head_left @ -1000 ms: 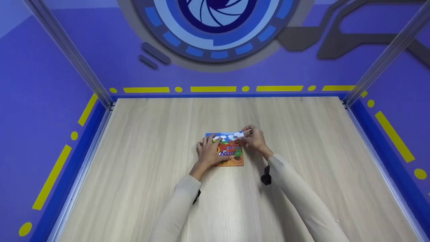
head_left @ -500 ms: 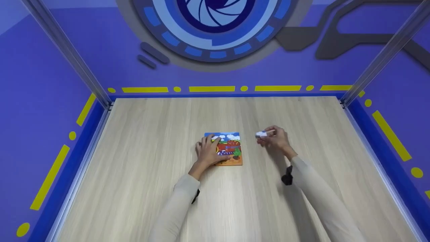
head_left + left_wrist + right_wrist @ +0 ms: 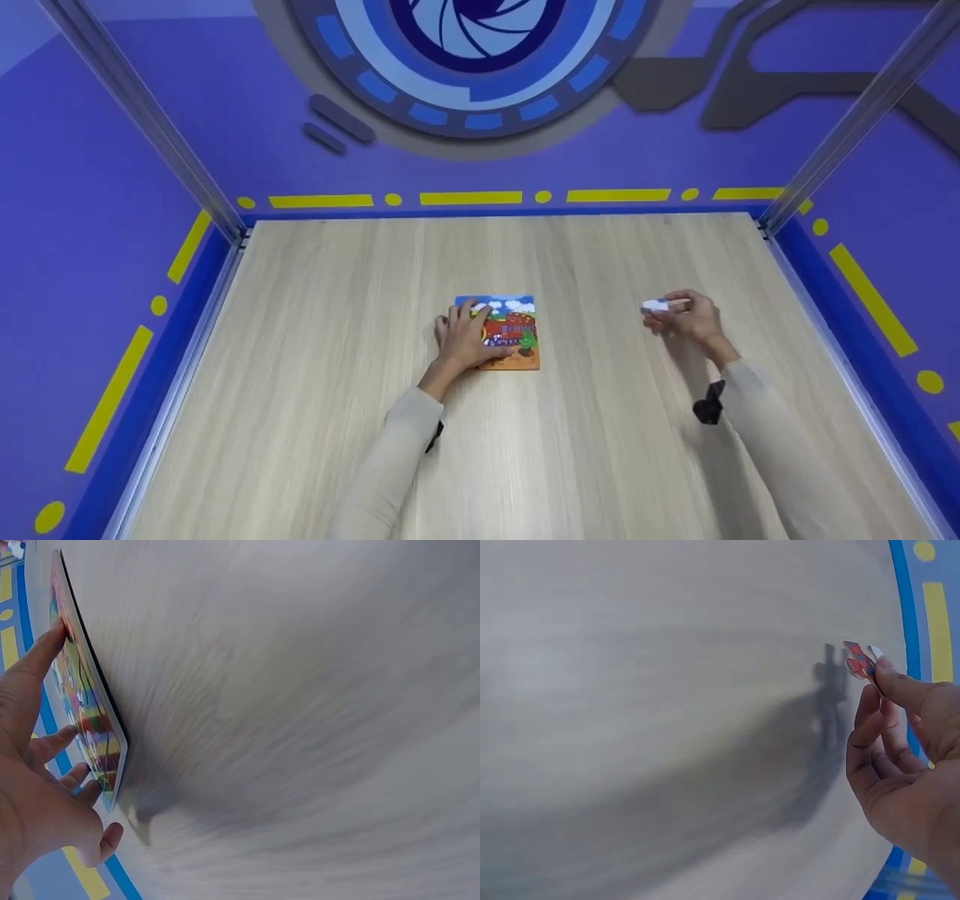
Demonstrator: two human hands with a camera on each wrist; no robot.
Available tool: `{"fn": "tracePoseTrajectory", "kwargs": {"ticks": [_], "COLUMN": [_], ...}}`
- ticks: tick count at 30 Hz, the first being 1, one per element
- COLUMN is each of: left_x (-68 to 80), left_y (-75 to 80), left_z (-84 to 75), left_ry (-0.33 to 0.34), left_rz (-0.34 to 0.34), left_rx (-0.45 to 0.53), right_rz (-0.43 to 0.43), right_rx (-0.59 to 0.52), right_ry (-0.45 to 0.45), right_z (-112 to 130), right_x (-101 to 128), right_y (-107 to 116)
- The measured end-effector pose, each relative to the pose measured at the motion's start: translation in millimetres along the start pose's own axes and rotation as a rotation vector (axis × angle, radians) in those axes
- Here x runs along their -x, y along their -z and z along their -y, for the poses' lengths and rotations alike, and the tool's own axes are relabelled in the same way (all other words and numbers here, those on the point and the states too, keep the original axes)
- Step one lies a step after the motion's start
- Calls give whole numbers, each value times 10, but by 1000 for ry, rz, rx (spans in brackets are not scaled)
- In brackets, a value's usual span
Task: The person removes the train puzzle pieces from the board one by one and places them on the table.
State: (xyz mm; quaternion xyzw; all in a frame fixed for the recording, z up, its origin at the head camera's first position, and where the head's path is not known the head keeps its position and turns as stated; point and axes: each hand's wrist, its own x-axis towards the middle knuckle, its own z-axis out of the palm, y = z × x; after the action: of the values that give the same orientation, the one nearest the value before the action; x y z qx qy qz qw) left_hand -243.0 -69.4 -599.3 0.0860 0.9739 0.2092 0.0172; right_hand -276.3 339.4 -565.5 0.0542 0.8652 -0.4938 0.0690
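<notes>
Left hand (image 3: pixel 466 341) rests spread on the puzzle board (image 3: pixel 508 334) mid-bench (image 3: pixel 315 315) to steady it, while right hand (image 3: pixel 686 319) pinches a puzzle piece (image 3: pixel 655 306) lifted toward the right edge.

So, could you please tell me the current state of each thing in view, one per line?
Puzzle board: flat on the table, pressed down under the left hand.
Puzzle piece: off the board, pinched in the right hand above the table.
Left hand: fingers spread on the board's left part.
Right hand: raised to the right of the board, fingertips pinching the piece.
Table: light wood, bearing the board.
</notes>
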Motion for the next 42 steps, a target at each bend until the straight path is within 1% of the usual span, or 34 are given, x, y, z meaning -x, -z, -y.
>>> {"fn": "tracePoseTrajectory", "kwargs": {"ticks": [4,5,6,7,10,11,12,13,14,15,17,20,22,24,27,31,35,39,41,42], "left_x": [12,16,20,22,24,24,22,23,24,26,29,31,29,27,22,13,9,5,5,6], "left_y": [18,22,27,30,33,33,30,29,30,30,34,44,49,47,43,36,30,19,16,14], "left_z": [-10,-14,-17,-21,-25,-26,-26,-23,-22,-20,-20,-25,-28,-28,-22,-27,-24,-11,-5,-3], "left_ry": [-9,-12,-15,-15,-15,-16,-17,-18,-19,-20,-20,-17,-13,-11,-10,-3,6,4,8,10], "left_rz": [-8,-11,-13,-11,-11,-9,-6,-3,3,7,14,15,17,19,18,22,35,33,36,37], "left_rx": [8,9,9,10,9,10,10,14,16,19,20,16,9,8,13,16,13,9,5,3], "right_rz": [9,4,7,16,9,2,-11,-36,-64,-81,-119,-144,-155,-156,-151,-133,-124,-132,-125,-123], "right_rx": [-2,-19,-75,-109,-136,-140,-120,-59,-28,-28,6,-11,3,-7,33,47,16,-42,-63,-57], "right_ry": [7,-1,-18,-21,-39,-48,-48,-41,-47,-46,-53,-56,-70,-89,-103,-84,-59,-71,-61,-56], "right_z": [-145,-186,-223,-264,-382,-413,-443,-466,-485,-497,-513,-513,-509,-506,-510,-511,-515,-508,-460,-433], "right_x": [48,61,72,84,135,160,182,202,221,239,258,254,243,234,225,245,251,223,208,194], "right_y": [219,265,307,348,444,468,487,500,508,510,504,477,459,446,438,467,496,488,465,449]}}
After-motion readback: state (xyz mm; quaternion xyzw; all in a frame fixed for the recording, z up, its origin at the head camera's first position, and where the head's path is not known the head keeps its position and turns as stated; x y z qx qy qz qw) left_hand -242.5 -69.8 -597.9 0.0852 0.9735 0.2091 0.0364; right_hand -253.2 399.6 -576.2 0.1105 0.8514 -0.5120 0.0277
